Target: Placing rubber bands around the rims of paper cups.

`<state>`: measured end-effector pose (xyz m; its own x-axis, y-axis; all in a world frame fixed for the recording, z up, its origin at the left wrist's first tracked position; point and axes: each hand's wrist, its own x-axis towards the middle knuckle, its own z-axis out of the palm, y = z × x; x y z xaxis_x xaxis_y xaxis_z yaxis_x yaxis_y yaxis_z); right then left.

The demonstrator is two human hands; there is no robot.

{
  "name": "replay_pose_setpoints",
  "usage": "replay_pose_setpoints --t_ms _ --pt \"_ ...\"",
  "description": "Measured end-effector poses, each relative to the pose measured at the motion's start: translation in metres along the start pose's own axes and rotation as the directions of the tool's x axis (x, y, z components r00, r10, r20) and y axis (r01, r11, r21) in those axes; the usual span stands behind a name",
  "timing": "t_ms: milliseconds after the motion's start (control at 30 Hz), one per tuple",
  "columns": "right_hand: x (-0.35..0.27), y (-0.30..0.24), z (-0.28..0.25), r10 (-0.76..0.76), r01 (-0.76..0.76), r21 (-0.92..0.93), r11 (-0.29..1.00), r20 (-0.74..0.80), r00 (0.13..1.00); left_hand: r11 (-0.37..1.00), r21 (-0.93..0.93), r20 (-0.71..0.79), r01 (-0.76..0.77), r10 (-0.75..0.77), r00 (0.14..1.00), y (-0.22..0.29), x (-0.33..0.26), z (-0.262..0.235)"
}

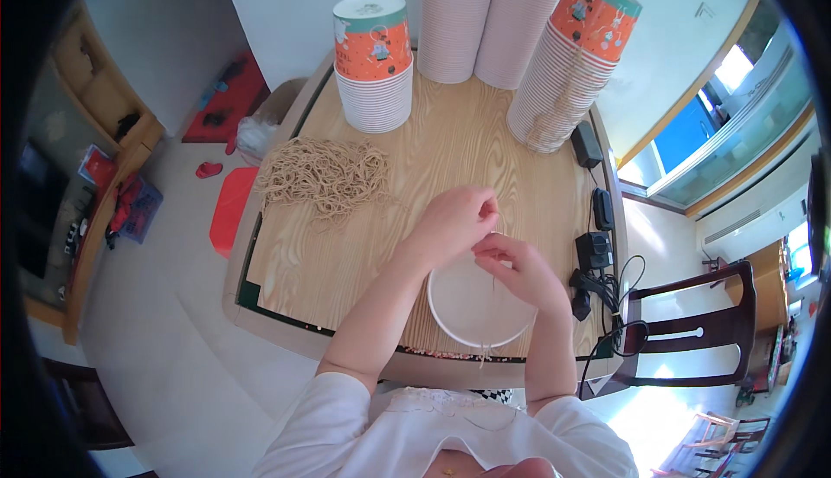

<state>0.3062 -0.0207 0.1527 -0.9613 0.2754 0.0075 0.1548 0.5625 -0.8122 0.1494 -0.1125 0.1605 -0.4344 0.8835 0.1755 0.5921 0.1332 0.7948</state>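
Note:
Over the far rim of a round white paper tub (480, 313), my two hands come close together. My left hand (463, 216) is closed in a pinch, its back turned up, and a thin beige strand shows beside its fingertips. Fingers of my right hand (524, 272) are also pinched, just nearer and to the right, on what looks like the same twine. More strand ends hang over the tub's near rim. A loose tangled heap of beige twine (327, 175) lies on the table to the left of my hands.
Stacked paper tubs with orange and green print (374, 62) stand at the back left of the wooden table (450, 140). A leaning tub stack (563, 80) and tall white stacks (459, 19) stand behind. Black adapters and cables (595, 253) line the right edge, near a dark chair (692, 331).

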Motion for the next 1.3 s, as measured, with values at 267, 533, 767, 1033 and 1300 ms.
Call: replay_pose_setpoints --t_ms 267,533,767,1033,1300 --pt "-0.032 0.011 -0.012 0.252 -0.009 0.693 0.721 -0.249 0.935 0.988 0.114 0.055 0.103 -0.11 0.992 -0.021 -0.052 -0.001" --pt "-0.045 0.02 -0.018 0.306 -0.046 0.718 0.695 -0.237 0.922 0.96 0.225 -0.06 0.169 -0.159 0.985 -0.012 -0.074 0.01" --pt "-0.056 0.012 -0.009 0.207 -0.064 0.654 0.754 -0.144 0.968 0.928 0.373 -0.056 0.02 0.001 0.998 0.022 -0.099 -0.014" --pt "-0.063 0.008 0.003 0.165 -0.055 0.652 0.757 -0.109 0.98 0.98 0.196 -0.156 0.017 0.014 0.988 0.04 -0.116 -0.024" --pt "-0.063 0.013 0.009 0.113 -0.034 0.627 0.778 -0.086 0.99 0.975 0.218 -0.479 0.033 0.078 0.874 0.032 -0.119 -0.031"
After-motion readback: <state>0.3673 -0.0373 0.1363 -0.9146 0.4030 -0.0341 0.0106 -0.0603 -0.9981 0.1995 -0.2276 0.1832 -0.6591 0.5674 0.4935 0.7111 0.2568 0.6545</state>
